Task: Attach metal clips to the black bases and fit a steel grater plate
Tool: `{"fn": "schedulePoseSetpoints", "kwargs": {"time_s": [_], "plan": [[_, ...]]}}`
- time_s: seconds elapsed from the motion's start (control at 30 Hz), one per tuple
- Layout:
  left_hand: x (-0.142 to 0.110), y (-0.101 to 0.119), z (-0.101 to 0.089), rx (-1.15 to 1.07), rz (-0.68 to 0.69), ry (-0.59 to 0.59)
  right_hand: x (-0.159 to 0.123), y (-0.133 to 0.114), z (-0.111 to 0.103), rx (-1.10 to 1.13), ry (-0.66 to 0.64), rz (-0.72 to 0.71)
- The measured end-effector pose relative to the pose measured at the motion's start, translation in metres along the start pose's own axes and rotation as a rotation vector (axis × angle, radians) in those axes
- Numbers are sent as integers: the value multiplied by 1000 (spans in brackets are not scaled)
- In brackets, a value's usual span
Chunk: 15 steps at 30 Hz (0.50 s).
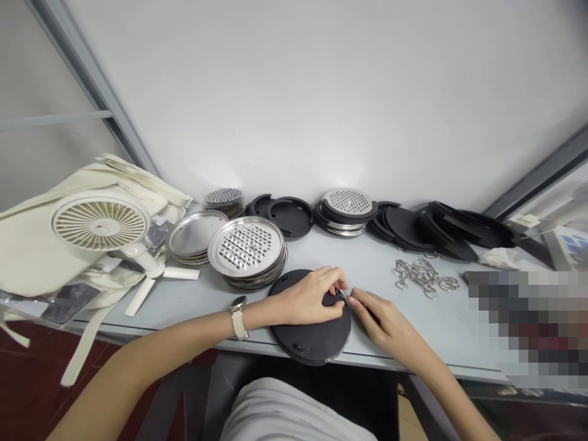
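Note:
A black round disc (307, 343) with small slots lies flat at the table's front edge. My left hand (307, 297) rests across it, fingers curled over the upper right rim and thumb on its face. Between my fingertips a small shiny metal piece (340, 294) shows partly; its shape is mostly hidden. My right hand (383, 321) is closed at the same spot, on a slim dark-handled tool (374, 314) that my fingers largely cover. Right of my hands lies a loose heap of small metal rings or clips (422, 275).
Stacked round metal grater plates (248, 248) and plain metal plates (195, 233) stand to the left. Along the wall are black rimmed trays (291, 217), a perforated plate stack (348, 202) and more black parts (408, 226). A white fan (101, 223) and cream bag (27, 245) fill the far left.

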<state>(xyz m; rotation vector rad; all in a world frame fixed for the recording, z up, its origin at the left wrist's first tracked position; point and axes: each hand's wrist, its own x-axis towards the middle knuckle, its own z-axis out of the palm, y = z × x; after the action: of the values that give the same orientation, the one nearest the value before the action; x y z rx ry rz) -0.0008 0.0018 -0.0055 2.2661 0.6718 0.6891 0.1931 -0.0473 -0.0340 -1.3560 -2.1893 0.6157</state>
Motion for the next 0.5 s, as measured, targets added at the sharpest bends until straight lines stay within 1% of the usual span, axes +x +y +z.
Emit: {"fn": "schedulePoseSetpoints", "kwargs": {"time_s": [0.3, 0.5], "plan": [[-1, -1, -2, -25, -34, -7, 0, 4, 2, -14, 19, -6], [1, -3, 0, -26, -36, 7, 0, 1, 1, -16, 23, 13]]}}
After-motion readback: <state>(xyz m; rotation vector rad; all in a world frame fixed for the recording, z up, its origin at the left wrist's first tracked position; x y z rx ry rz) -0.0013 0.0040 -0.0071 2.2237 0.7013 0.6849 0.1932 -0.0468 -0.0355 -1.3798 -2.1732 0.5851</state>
